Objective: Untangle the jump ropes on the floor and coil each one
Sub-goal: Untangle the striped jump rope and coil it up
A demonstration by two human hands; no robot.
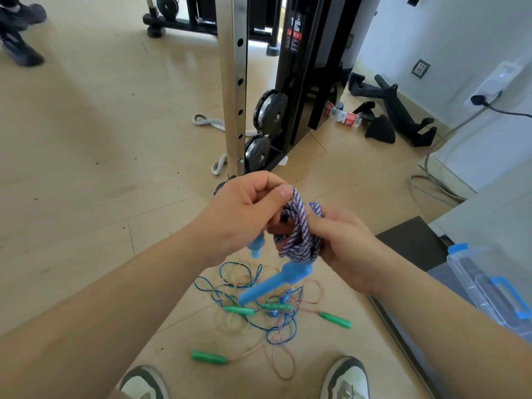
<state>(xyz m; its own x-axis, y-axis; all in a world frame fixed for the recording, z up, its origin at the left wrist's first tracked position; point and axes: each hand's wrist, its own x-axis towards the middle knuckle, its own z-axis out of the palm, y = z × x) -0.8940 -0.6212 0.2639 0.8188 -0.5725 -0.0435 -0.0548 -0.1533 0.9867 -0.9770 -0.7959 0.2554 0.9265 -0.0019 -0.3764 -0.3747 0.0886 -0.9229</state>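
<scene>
Nearest, I see two shoes [144,383] at the bottom edge, then the tangle [259,306] of thin ropes with green handles [208,357] on the floor [86,168]. Above it my right hand [342,243] is clamped on the striped coil [299,237]; my left hand [244,214] pinches its top strand, blue handles [273,283] dangling. Gym frame [234,82] stands beyond.
</scene>
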